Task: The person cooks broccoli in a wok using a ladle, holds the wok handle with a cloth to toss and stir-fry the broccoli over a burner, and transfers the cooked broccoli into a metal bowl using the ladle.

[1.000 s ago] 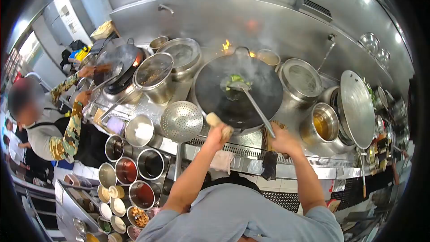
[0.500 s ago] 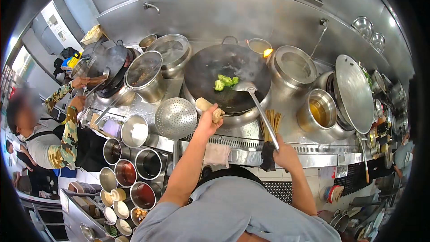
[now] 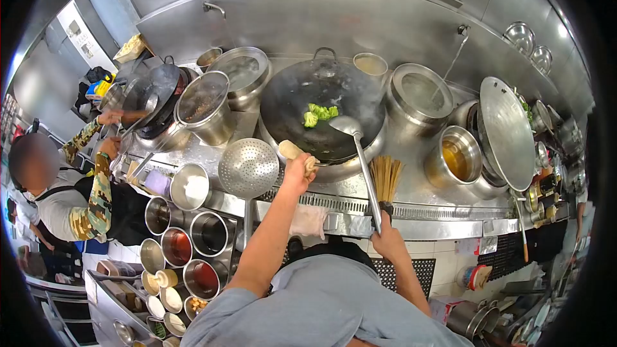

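My left hand [image 3: 300,171] is closed round the wooden handle [image 3: 290,150] at the near edge of a large black wok [image 3: 289,112]. Green vegetable pieces [image 3: 319,114] lie together in the middle of the wok, with light steam above. My right hand [image 3: 388,242] grips the end of a long metal ladle [image 3: 366,167], whose bowl rests over the wok's right side, beside the greens. Just right of the ladle's shaft stands a bamboo brush [image 3: 386,178].
A perforated strainer [image 3: 249,168] lies left of the wok. Lidded pots [image 3: 422,99] flank it; a pot of yellow liquid [image 3: 459,157] and a tilted wok [image 3: 508,133] are right. A co-worker [image 3: 54,199] cooks at left. Sauce pots [image 3: 177,246] stand lower left.
My right hand and the ladle have moved left and down, and the ladle bowl has drawn back from the greens. The flame behind the wok no longer shows. My left hand stays on the handle.
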A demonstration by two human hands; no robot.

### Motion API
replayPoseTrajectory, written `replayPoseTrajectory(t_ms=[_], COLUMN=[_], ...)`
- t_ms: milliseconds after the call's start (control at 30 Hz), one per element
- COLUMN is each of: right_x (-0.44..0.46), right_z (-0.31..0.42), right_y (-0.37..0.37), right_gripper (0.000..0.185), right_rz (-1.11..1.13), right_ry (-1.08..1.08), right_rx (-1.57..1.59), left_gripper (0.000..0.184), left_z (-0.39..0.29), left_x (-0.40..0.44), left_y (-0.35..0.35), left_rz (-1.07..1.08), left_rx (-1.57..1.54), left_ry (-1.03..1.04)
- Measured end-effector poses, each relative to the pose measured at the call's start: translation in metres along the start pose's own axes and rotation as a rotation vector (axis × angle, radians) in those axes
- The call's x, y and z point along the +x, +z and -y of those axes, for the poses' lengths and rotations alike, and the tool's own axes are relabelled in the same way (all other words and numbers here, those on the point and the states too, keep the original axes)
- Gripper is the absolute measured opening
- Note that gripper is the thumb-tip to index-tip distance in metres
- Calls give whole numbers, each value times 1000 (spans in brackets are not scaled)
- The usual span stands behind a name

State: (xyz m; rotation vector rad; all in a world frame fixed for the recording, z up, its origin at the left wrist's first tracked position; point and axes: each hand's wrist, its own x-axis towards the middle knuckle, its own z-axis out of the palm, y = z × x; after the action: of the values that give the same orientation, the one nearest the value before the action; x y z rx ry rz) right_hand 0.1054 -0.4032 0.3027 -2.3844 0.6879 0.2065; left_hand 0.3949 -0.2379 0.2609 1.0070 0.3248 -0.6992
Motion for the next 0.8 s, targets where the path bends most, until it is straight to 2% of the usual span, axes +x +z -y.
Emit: replayPoseTrajectory(t_ms=[167,200,300,333,433,467,567,600,633,700,800], right_x=[-13,-16,-21,-21,-12,-9,17,25,39,66,67], right_z=[20,19,56,77,98,106,107,121,123,129,141], right_y=[-43,-53,-103,-117,-147,-159,-168,-169,-165,-147,-134], right_gripper=[65,65,63,60,57,64,63,55,57,59,59], right_rz=[116,95,266,335,382,428,406,397,408,336,145], right_ry=[13,-43,-60,9,-33,-45,-23,-13,-50,-121,-92], right_rx=[48,5,51,80,7,19,-41,-99,-122,-183,-259], left_gripper=[24,18,17,16,13,13,13,17,26,33,42], left_z=[-9,-8,1,6,12,8,-3,5,1,19,83], left_x=[-8,-2,26,20,-27,-55,-91,-70,-61,-41,-24], left_y=[6,10,2,0,15,25,43,35,29,13,-28], left_rz=[-24,-104,-51,-32,35,29,26,34,61,-12,68], left_rx=[-22,-36,-81,-95,-160,-142,-193,-196,-170,-154,-112], left_ry=[-68,-64,-59,-44,-26,-33,-70,-88,-87,41,83])
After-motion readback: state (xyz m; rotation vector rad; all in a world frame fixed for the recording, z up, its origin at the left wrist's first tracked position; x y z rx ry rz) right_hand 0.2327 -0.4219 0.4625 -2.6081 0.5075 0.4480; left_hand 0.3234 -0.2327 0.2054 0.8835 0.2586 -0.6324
